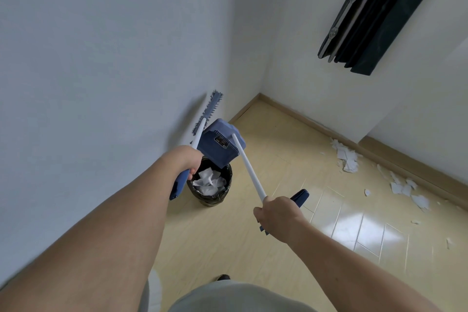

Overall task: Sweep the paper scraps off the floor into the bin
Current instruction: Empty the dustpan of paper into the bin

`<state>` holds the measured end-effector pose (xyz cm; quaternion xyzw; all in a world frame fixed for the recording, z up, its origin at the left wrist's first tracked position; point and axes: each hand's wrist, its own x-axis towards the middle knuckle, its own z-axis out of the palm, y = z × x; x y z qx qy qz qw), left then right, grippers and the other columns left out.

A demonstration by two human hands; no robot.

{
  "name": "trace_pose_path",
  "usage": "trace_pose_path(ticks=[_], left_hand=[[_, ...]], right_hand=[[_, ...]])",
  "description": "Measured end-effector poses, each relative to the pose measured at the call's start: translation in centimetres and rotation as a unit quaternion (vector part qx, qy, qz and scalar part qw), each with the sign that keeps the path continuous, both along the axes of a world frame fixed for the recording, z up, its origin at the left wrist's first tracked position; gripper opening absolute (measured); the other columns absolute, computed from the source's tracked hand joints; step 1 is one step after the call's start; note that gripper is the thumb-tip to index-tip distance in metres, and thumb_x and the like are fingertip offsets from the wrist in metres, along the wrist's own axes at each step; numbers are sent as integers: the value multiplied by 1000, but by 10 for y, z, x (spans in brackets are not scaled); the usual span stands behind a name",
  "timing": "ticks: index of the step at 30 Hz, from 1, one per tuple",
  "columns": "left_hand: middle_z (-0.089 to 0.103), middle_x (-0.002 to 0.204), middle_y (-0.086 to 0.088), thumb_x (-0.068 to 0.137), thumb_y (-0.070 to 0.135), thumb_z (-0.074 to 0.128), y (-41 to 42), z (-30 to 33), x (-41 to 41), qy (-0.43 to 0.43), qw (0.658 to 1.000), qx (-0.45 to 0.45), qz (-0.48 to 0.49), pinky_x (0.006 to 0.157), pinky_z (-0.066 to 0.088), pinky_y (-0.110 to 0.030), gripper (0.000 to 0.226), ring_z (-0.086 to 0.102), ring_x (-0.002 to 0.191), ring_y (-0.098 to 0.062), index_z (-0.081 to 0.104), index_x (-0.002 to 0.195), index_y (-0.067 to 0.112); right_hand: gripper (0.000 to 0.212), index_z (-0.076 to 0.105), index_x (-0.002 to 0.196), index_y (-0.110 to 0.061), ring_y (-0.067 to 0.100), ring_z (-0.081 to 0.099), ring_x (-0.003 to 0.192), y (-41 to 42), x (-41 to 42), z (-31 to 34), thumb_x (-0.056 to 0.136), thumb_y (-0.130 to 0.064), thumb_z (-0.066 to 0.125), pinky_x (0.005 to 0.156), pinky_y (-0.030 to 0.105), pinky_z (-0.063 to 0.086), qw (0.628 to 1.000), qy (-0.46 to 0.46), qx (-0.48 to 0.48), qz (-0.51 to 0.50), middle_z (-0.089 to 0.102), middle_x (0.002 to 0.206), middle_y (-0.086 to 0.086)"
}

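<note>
My left hand [186, 159] grips the blue end of a white-shafted broom whose blue bristle head [209, 109] points up along the left wall. My right hand [277, 213] grips the white handle of a blue dustpan [221, 143], which is tipped over the bin [222, 196]. The bin is small, lined with a black bag and stands by the left wall; white paper scraps [209, 181] lie inside it. More paper scraps [348, 158] lie scattered on the floor along the right wall.
The floor [291, 164] is pale yellow wood with a skirting board along both walls. A dark curtain [379, 10] hangs at the upper right. Loose scraps [407, 190] trail toward the right edge. My own legs and shorts fill the bottom.
</note>
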<state>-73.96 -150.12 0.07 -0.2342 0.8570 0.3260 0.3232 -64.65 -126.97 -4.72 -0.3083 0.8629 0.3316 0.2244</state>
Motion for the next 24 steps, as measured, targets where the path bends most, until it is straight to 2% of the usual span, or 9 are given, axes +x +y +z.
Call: trace_pose_path(ticks=[3, 7, 9, 11, 15, 18, 20, 22, 24], left_hand=[[47, 55, -10, 88, -1, 44, 3, -3, -2, -32, 998, -46, 34, 65, 46, -28, 14, 42, 46, -18, 49, 75, 0], [45, 38, -7, 87, 1, 42, 13, -5, -7, -39, 997, -58, 43, 59, 44, -26, 21, 41, 42, -19, 48, 66, 3], [48, 44, -10, 89, 2, 43, 20, -5, -11, -47, 996, -63, 33, 57, 44, -27, 19, 43, 44, -19, 49, 72, 0], [49, 49, -11, 89, 3, 43, 28, -3, -16, -46, 997, -63, 30, 57, 44, -26, 15, 46, 45, -20, 51, 77, -1], [42, 35, -7, 89, 2, 43, 48, 6, -26, -20, 999, -32, 39, 56, 38, -23, 27, 38, 43, -18, 46, 63, 3], [43, 54, -8, 90, 2, 42, 78, 12, -34, -8, 1000, 7, 18, 52, 37, -22, 19, 38, 44, -16, 50, 73, 1], [40, 55, -7, 90, 2, 41, 96, 10, -38, -12, 999, 26, 18, 48, 35, -22, 15, 36, 44, -16, 50, 79, 1], [39, 53, -6, 91, 0, 40, 122, 8, -41, -23, 999, 34, -1, 46, 34, -22, 16, 35, 44, -15, 49, 78, 0], [38, 51, -6, 91, -3, 40, 151, 6, -41, -43, 998, 47, -27, 43, 34, -22, 16, 34, 44, -14, 47, 78, 1]], right_hand=[[45, 38, 132, -7, 31, 52, 66, 4, -2, 1, 93, -11, 59, 42, 32, 33, 1000, 4, -2, -11, 52, 115, 19], [45, 36, 134, -8, 31, 56, 68, 8, -8, 6, 95, -14, 55, 41, 32, 32, 1000, 8, -15, -17, 52, 117, 18], [43, 36, 134, -10, 30, 51, 66, 12, -10, 8, 95, -15, 54, 42, 31, 32, 999, 4, -27, -39, 52, 118, 16], [40, 39, 131, -13, 30, 50, 68, 22, -11, 9, 94, -16, 53, 48, 32, 39, 994, -2, -66, -88, 53, 116, 13], [32, 46, 125, -17, 27, 65, 87, 52, -12, 12, 93, -18, 49, 67, 34, 48, 966, -1, -172, -194, 60, 110, 5], [24, 51, 116, -18, 28, 66, 86, 74, -9, 11, 92, -17, 47, 70, 35, 53, 924, 23, -261, -279, 65, 103, 3], [22, 53, 111, -17, 30, 65, 81, 83, -9, 10, 90, -16, 46, 68, 35, 54, 882, 46, -314, -347, 66, 98, 4], [20, 52, 106, -16, 29, 61, 75, 98, -11, 14, 89, -14, 43, 62, 32, 49, 816, 75, -378, -430, 64, 93, 5], [13, 50, 98, -14, 24, 53, 65, 119, -14, 19, 89, -12, 41, 53, 29, 40, 726, 105, -452, -508, 60, 82, 4]])
